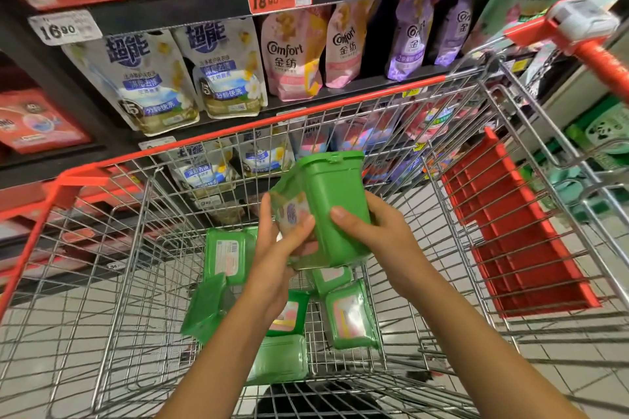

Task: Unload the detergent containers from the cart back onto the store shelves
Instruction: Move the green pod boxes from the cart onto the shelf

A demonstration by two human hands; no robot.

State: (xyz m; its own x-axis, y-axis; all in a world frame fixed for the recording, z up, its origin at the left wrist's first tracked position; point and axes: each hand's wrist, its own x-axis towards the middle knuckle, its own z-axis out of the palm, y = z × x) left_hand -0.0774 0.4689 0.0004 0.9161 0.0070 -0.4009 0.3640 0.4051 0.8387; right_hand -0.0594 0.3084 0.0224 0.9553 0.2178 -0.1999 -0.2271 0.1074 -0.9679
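Green detergent container (335, 201) is held upright above the basket of the wire cart (112, 248), clear of the cart floor and roughly level with the upper wires. Left hand (272, 248) grips its labelled face, thumb laid across the label and fingers curled round the far edge. Right hand (377, 231) grips the plain green side, thumb pressed on the near face and fingers wrapped behind. Six further green containers (350, 315) lie flat or tilted on the cart floor directly beneath the hands, some touching one another, part hidden by the left forearm. The cart's front wall and its red rim (306, 109) stand between the held container and the shelving. The shelf (204, 7) beyond carries white pouches (149, 85), pink pouches (292, 58) and purple pouches (412, 37), standing close together. An orange price tag (272, 0) is fixed on the shelf edge above them. A lower shelf shows only through the wires. A red folded seat flap (517, 231) lies against the cart's right side, and the red handle (609, 68) crosses the upper right corner.
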